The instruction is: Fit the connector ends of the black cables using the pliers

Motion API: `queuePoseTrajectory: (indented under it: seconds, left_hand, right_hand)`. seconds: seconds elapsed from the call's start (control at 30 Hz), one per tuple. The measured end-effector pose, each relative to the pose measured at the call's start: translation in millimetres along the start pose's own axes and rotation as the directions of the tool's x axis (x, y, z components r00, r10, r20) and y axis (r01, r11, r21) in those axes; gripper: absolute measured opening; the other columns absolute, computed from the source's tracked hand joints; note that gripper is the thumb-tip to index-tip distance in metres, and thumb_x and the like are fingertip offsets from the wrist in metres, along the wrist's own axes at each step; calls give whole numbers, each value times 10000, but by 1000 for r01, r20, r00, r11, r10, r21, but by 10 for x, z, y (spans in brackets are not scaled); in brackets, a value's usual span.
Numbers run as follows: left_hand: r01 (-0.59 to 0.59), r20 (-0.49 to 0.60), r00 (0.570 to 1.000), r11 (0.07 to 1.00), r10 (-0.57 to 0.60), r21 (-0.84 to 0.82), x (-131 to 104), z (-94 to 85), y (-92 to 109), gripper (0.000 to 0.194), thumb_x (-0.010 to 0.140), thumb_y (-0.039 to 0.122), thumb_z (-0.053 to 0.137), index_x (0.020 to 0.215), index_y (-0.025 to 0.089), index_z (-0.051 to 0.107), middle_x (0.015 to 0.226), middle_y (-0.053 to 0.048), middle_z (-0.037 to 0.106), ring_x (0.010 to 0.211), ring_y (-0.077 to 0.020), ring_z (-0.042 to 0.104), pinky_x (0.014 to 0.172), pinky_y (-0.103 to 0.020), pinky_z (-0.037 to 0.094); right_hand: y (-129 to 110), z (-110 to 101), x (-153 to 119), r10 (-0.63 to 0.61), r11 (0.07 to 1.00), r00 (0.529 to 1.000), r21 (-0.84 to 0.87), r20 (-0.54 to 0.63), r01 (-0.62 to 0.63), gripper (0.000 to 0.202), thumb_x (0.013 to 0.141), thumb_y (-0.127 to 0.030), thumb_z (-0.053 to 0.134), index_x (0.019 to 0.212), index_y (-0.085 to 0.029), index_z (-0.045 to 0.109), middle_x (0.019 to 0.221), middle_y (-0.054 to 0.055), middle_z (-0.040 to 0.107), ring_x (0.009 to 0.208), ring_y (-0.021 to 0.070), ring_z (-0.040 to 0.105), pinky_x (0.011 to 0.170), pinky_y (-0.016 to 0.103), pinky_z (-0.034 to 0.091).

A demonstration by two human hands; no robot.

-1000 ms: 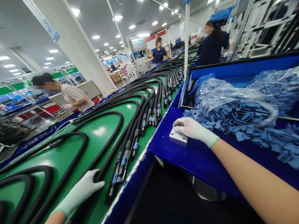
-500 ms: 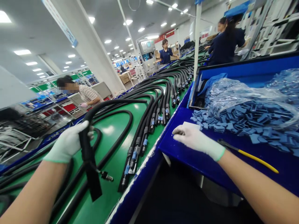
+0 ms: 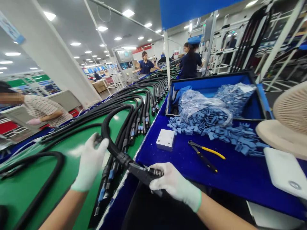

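My left hand (image 3: pixel 92 159), in a white glove, is curled at the side of a thick black hose (image 3: pixel 114 148), thumb and fingers around its bend. Close by on the right, my right hand (image 3: pixel 170 182), also gloved, pinches the same hose's end between thumb and fingers. There a flat black sleeve (image 3: pixel 141 174) and a ribbed, spring-like metal fitting (image 3: pixel 157 172) stick out; the fingers partly hide them. This end hangs over the blue edge between the green surface and the side table. Under it lie more hose ends with small blue clips (image 3: pixel 111 174).
On the blue side table (image 3: pixel 182 159) are a white block (image 3: pixel 165 139), yellow-and-black pliers (image 3: pixel 203 151), a heap of blue clips (image 3: pixel 216 127) and a beige fan (image 3: pixel 290 118). Many black hoses cover the green surface (image 3: pixel 76 143). Co-workers stand farther off.
The hose end has moved right, from over the green surface to the table edge. My right hand has left the white block and taken hold of that end. The view has turned right.
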State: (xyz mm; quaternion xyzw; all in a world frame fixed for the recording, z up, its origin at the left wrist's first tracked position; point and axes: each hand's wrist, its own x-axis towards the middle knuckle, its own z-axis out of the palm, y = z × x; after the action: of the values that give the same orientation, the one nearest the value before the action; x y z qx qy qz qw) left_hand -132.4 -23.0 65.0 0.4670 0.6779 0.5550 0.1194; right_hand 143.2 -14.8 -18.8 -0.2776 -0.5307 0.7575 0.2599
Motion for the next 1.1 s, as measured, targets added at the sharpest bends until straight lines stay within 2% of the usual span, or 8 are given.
queuePoseTrajectory:
  seconds: [0.07, 0.13, 0.2, 0.4, 0.5, 0.67, 0.8, 1.1]
  left_hand:
    - [-423, 282, 891, 875, 355, 234, -296, 151, -63, 299, 860, 313, 744, 1147, 237, 711, 1212, -65, 679, 1288, -308, 528, 1238, -558, 251]
    - [-750, 651, 549, 653, 525, 106, -598, 333, -138, 269, 914, 233, 681, 1172, 297, 720, 1159, -33, 719, 1187, -264, 613, 1200, -539, 329]
    - [-779, 746, 384, 624, 544, -54, -841, 523, -199, 276, 966, 155, 587, 1159, 297, 723, 1056, -22, 741, 1014, -196, 674, 1058, -415, 485]
    - [-319, 697, 706, 934, 122, 160, -959, 875, -16, 202, 995, 341, 564, 1094, 282, 730, 1108, -13, 752, 1034, -208, 696, 964, -338, 531]
    - [-80, 658, 749, 976, -77, 205, -819, 972, 159, 271, 954, 404, 601, 1142, 267, 739, 1149, -23, 758, 1080, -243, 690, 1007, -371, 513]
    - [196, 643, 744, 979, -184, 53, -619, 1119, 278, 409, 876, 409, 685, 1204, 167, 725, 987, -60, 789, 909, -237, 717, 856, -336, 556]
    - [219, 640, 753, 975, -155, -21, -538, 1134, 395, 427, 862, 397, 712, 1192, 127, 732, 921, -66, 787, 832, -214, 704, 782, -305, 544]
    - [184, 689, 715, 983, -119, -21, -518, 1101, 449, 419, 897, 411, 669, 1212, 142, 729, 888, -65, 778, 788, -211, 691, 752, -309, 531]
  right_hand:
    - [-107, -147, -237, -58, 995, 997, -85, -44, 54, 251, 633, -109, 692, 838, -247, 738, 696, -30, 640, 576, 140, 512, 542, 284, 380]
    - [-200, -236, -418, -53, 982, 998, -185, -15, 49, 205, 678, -124, 663, 856, -215, 709, 692, -18, 613, 563, 130, 489, 524, 278, 361]
    - [-277, -326, -529, 24, 944, 999, -329, 31, -13, 181, 700, -155, 677, 873, -210, 678, 665, -34, 606, 543, 124, 508, 497, 251, 365]
    - [-325, -1063, -632, -271, 387, 829, -844, -488, -370, 321, 821, -319, 732, 1046, -103, 662, 1126, 205, 656, 1097, 348, 597, 927, 423, 439]
    - [-233, -1417, -622, -306, 112, 789, -843, -533, -526, 137, 819, -245, 692, 853, -116, 656, 1001, 201, 654, 1023, 356, 603, 869, 421, 424]
    - [-215, -1369, -583, -274, 309, 821, -854, -501, -418, 97, 888, -215, 547, 805, -176, 581, 721, 28, 624, 648, 173, 583, 580, 267, 382]
    - [-312, -990, -542, -385, 554, 885, -833, -261, -5, 236, 789, -26, 494, 899, -186, 628, 864, 30, 693, 787, 185, 646, 715, 270, 482]
    - [-395, -649, -387, -522, 431, 851, -840, 64, 328, 555, 766, -71, 617, 1291, -246, 658, 1329, 104, 670, 1207, 324, 624, 1077, 451, 475]
